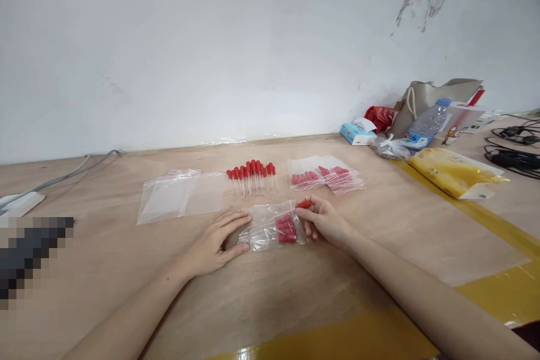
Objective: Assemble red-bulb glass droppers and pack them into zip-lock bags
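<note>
A clear zip bag (264, 228) lies flat in front of me, with several red-bulbed droppers (287, 230) inside, their bulbs toward the right end. My right hand (323, 219) pinches the red bulb of one more dropper (304, 204) at the bag's right end; its thin tube appears to run into the bag. At the opposite end, my left hand (221, 239) rests with thumb and fingers apart, fingertips touching the bag's edge. Behind the bag, a row of loose droppers (253, 171) lies with red bulbs pointing away from me.
Flat transparent bags (169, 197) lie at left. Filled bags of droppers (324, 174) overlap at right. Farther right are a tissue pack (358, 133), a plastic bottle (428, 124), a paper bag (442, 93), a yellow package (451, 171) and black cables (517, 152). A wall rises behind the table.
</note>
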A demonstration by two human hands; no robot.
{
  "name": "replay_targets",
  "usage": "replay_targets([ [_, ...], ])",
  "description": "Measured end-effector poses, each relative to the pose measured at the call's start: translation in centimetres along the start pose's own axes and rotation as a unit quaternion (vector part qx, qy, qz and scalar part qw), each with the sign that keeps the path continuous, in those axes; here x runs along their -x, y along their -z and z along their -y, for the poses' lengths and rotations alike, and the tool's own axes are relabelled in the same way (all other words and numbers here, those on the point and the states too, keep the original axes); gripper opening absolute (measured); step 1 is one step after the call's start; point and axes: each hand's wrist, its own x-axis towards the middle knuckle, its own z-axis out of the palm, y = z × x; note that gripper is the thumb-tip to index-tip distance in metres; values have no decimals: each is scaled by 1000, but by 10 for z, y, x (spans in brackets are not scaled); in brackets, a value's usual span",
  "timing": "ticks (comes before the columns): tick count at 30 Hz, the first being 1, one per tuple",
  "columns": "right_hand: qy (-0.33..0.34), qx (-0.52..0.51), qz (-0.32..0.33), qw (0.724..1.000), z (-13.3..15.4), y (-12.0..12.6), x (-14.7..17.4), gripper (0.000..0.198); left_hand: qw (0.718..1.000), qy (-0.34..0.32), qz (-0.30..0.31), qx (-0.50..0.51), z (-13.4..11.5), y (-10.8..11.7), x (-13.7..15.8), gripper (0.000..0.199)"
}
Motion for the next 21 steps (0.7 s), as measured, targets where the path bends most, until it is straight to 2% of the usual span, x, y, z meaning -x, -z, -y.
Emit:
replay_targets([
  [4, -43, 32, 59, 997, 4, 1, 1, 30, 1000, -1, -2, 5, -1, 0, -1, 49],
  [7, -59, 45, 76, 994, 5, 2, 0, 28, 1000, 0, 0, 7, -1, 1, -1, 49],
  [14, -60, 104, -42, 992, -3, -7, -6, 17, 1000, -3, -7, 3, -1, 1, -1, 48],
  [17, -72, 93, -93, 989, -6, -10, -9, 21, 1000, 1, -6, 1, -1, 1, -1, 49],
  [21, -80, 57, -124, 987, -2, -12, -10, 19, 1000, 3, -1, 1, -2, 1, -1, 49],
])
